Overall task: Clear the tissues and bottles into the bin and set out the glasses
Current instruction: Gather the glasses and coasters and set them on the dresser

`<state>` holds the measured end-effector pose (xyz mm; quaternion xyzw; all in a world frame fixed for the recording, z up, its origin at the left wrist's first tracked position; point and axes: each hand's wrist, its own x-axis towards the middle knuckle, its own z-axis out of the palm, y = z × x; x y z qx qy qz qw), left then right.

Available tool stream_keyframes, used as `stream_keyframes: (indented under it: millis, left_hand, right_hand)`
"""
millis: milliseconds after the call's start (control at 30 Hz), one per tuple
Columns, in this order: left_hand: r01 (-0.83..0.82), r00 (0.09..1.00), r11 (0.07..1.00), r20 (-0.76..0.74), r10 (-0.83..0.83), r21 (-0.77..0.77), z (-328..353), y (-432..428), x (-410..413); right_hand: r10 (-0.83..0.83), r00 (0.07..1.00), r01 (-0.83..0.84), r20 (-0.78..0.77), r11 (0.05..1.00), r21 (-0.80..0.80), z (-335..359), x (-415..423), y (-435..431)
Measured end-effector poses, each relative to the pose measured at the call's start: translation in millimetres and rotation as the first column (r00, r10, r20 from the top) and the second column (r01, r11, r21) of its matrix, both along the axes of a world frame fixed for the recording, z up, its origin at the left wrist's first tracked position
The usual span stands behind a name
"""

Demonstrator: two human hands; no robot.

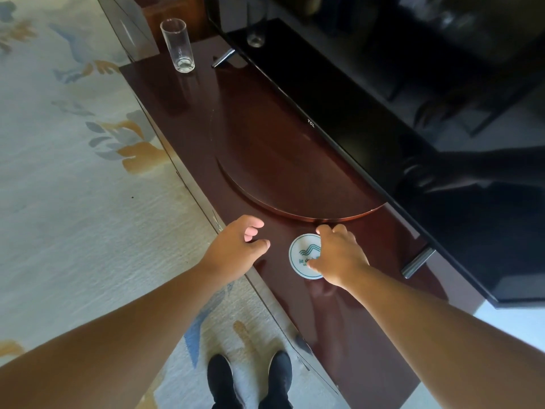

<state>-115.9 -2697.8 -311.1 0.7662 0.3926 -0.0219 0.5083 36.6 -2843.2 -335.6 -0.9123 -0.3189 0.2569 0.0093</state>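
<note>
Below, right hand (339, 255) on coaster (303, 255) (round, white), left hand (236, 246) empty

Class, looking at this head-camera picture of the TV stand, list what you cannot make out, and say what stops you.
- Coaster print: head view, the right hand covers part; the lettering is too small.
- Right hand grip: whether its fingertips pinch or only rest on the coaster is hidden by the hand itself.
- Bin, tissues, bottles: none in frame.
- Glass: any contents unclear through the clear wall.

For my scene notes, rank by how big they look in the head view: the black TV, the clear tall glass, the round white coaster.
1. Black TV, largest by far.
2. Clear tall glass and round white coaster: look alike, and the coaster is nearer and partly hidden.
</note>
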Motion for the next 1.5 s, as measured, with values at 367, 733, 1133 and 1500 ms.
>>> stream_keyframes:
  millis: [367,733,1133,1500]
  left_hand:
    - [-0.003,1.000,1.000,-0.002,0.003,0.006,-4.1,-2.2,3.2]
    - [0.019,1.000,0.999,-0.002,-0.019,0.036,-0.5,-11.2,10.7]
    - [0.089,0.994,0.953,0.032,-0.102,0.289,56.3,-12.5,20.3]
    - [-0.104,0.964,0.936,0.266,0.012,0.337,153.0,60.1,-24.5]
  right_hand:
    - [-0.021,0.999,0.022,-0.024,1.000,0.020,3.6,3.3,1.5]
    - [-0.018,0.994,0.036,-0.107,0.985,0.169,20.2,11.9,-7.5]
    - [0.161,0.976,-0.076,-0.145,0.881,0.466,105.3,7.4,9.7]
    - [0.360,0.933,-0.295,0.006,0.752,0.589,194.9,-12.2,95.3]
